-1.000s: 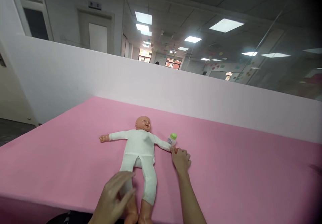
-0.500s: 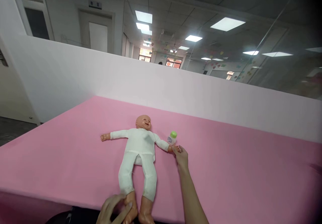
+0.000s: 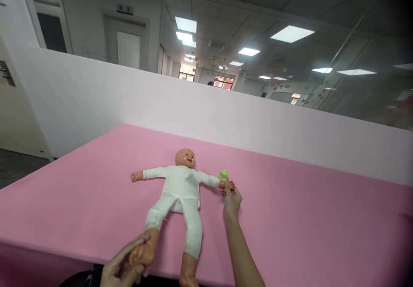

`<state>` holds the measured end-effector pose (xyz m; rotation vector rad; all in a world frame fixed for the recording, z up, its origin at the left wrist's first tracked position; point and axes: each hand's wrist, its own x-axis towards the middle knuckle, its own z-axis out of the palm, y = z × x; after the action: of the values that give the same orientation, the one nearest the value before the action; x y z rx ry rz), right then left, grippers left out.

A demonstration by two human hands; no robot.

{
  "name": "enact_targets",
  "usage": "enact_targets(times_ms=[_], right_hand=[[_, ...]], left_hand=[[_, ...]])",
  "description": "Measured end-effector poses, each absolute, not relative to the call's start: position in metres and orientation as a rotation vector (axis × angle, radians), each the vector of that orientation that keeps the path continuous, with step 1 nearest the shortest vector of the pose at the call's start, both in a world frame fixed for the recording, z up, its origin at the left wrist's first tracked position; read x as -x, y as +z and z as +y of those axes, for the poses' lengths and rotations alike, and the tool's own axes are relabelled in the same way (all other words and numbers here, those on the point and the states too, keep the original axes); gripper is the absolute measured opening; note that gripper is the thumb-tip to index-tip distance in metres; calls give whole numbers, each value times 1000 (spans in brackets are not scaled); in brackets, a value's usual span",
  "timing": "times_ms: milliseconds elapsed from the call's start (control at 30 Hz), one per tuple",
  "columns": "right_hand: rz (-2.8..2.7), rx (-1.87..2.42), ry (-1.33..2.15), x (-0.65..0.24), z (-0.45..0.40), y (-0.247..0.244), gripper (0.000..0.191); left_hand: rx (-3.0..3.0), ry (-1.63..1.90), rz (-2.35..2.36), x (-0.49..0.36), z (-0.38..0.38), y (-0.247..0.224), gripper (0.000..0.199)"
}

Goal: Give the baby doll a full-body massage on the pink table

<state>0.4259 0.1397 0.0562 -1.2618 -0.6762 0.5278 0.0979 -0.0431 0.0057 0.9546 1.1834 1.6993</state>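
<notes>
A baby doll (image 3: pixel 180 183) in a white cloth suit lies face up on the pink table, its arms spread. My left hand (image 3: pixel 124 263) is wrapped round the doll's foot (image 3: pixel 143 252) at the table's front edge. The doll's hand on the right side is pinched by my right hand (image 3: pixel 231 199), between thumb and fingers. Just behind that doll hand stands a small jar with a green lid (image 3: pixel 223 174), its lower part mostly hidden. The doll's other foot (image 3: pixel 189 270) rests at the front edge.
The pink table (image 3: pixel 306 218) stretches out to both sides. A low white wall (image 3: pixel 226 115) runs along its back, with glass above it. At the far left is a door with a handle (image 3: pixel 7 73). Something dark lies below the front edge.
My left hand has moved left with the doll's foot, spreading that leg outward. My right hand has raised the doll's hand slightly, and the arm now covers more of the jar.
</notes>
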Motion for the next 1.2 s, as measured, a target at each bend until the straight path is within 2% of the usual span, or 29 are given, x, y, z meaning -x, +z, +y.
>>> enact_targets(times_ms=[100, 233, 300, 433, 500, 733, 867, 1000, 1067, 1200], right_hand=[[-698, 1246, 479, -414, 144, 74, 53], [-921, 1204, 416, -386, 150, 102, 59], [-1101, 1159, 346, -368, 155, 112, 50], [-1611, 1136, 181, -338, 168, 117, 17], [-1822, 1166, 165, -328, 177, 114, 11], [-2059, 1198, 232, -315, 206, 104, 19], [-1930, 1206, 220, -329, 206, 120, 14], [-1409, 1261, 314, -367, 199, 137, 36], [-1134, 1315, 386, -391, 194, 136, 45], [-756, 1352, 559, -429, 175, 109, 45]], left_hand=[[-745, 1698, 1027, -82, -21, 21, 60], [-971, 1524, 821, -64, 25, 47, 53], [-1098, 1389, 711, -64, 50, 59, 52], [-1141, 1212, 482, -75, 99, 72, 51], [-1092, 1162, 433, -80, 120, 70, 50], [-1021, 1128, 436, -83, 152, 53, 45], [-995, 1256, 433, -76, 143, 55, 49], [-1005, 1412, 582, -51, 116, 56, 54], [-1074, 1438, 688, -37, 98, 53, 50], [-1276, 1454, 842, -17, 65, 42, 43]])
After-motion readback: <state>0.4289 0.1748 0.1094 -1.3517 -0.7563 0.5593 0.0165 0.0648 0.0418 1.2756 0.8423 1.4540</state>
